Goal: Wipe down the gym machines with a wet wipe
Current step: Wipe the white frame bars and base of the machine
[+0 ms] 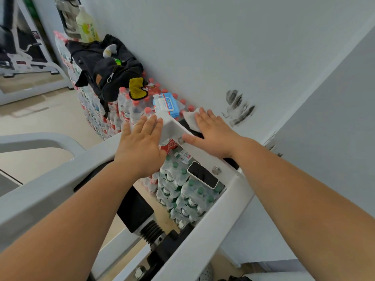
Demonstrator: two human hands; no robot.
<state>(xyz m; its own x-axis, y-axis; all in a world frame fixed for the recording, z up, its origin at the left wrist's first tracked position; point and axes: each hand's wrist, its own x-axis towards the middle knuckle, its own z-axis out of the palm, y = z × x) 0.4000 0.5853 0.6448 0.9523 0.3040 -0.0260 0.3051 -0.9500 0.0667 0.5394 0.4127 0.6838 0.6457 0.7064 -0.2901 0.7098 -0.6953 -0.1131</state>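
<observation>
White metal forms the gym machine frame [211, 222], and both hands lie flat on its upper end. The right hand [213, 136] keeps its fingers straight and slightly spread, pressing a wet wipe [190, 120] down on the top of the machine beside the scuffed wall [263, 57]; no finger curls round it. The left hand [140, 142] rests palm-down, fingers straight, holding nothing. A phone [203, 175] lies on the frame. Behind, a blue wipes pack [166, 104], a yellow cloth [137, 88] and a black backpack [105, 72] sit on stacked water bottles [125, 110].
</observation>
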